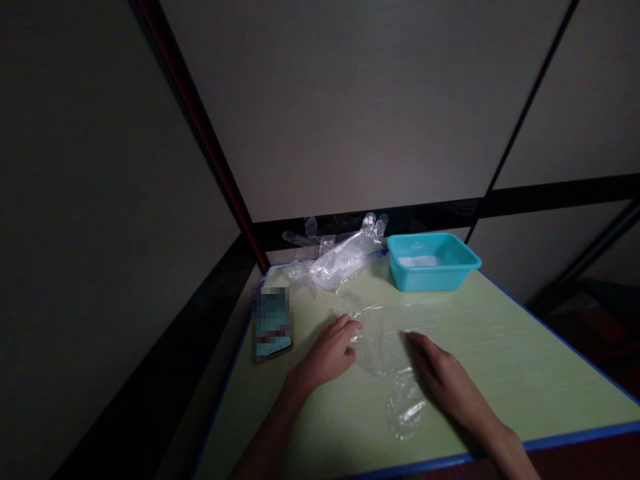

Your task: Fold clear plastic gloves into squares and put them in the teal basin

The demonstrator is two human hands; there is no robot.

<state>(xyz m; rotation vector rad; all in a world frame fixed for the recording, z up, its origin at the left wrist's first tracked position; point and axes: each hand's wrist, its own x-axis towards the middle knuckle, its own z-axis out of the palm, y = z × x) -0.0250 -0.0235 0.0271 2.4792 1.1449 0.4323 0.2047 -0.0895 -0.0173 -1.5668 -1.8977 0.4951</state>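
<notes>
A clear, crinkled plastic sheet or glove [383,347] lies flat on the pale green table [500,353] in front of me. My left hand [327,355] rests on its left edge, fingers bent and pressing down on the film. My right hand [440,377] lies on its right side, fingers stretched flat on the table and plastic. Neither hand lifts anything.
A turquoise plastic tub [431,261] stands at the back of the table, something white inside. A heap of clear plastic gloves or bags [335,261] lies left of it. A phone [271,323] rests near the left edge. Wall panels and dark bars surround the table.
</notes>
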